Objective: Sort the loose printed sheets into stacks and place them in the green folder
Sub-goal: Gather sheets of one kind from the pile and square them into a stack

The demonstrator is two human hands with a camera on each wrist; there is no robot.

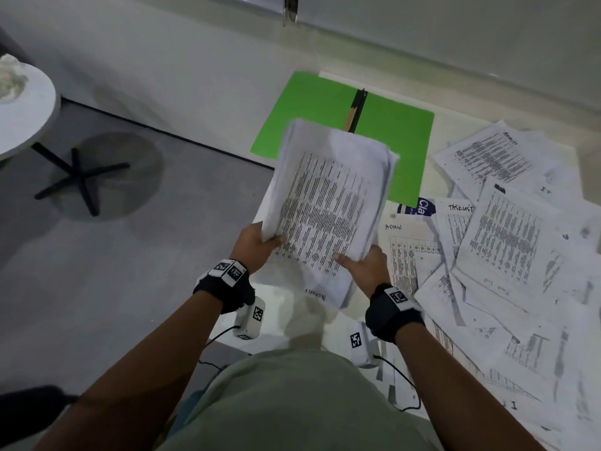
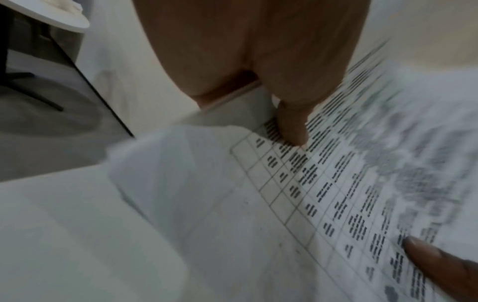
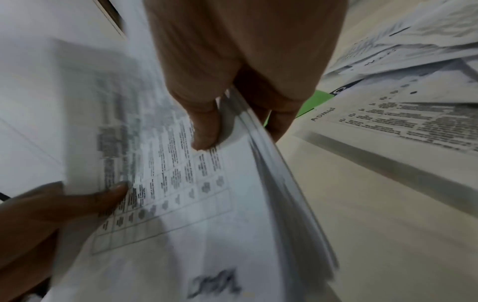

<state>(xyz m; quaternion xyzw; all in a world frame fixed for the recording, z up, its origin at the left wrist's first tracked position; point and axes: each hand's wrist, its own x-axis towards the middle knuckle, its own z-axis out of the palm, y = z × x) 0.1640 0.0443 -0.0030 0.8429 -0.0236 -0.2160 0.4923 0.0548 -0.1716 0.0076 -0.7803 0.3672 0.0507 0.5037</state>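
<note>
I hold a thick stack of printed sheets [image 1: 328, 203] up off the table, tilted, with both hands. My left hand [image 1: 257, 245] grips its near left edge, thumb on top. My right hand [image 1: 364, 265] grips the near right edge, thumb on the top page and fingers under the stack [image 3: 181, 183]. In the left wrist view the left thumb presses the printed table on the top sheet [image 2: 336, 194]. The green folder [image 1: 383, 138] lies open on the table behind the stack, with a dark spine clip [image 1: 356, 109] at its middle. Loose printed sheets [image 1: 507, 229] lie scattered to the right.
A blue and white card [image 1: 419, 206] pokes out beside the folder's near edge. The white table [image 1: 292, 307] ends at my left, with grey floor beyond. A round side table [image 1: 22, 105] on a black cross base stands far left. A white wall runs behind.
</note>
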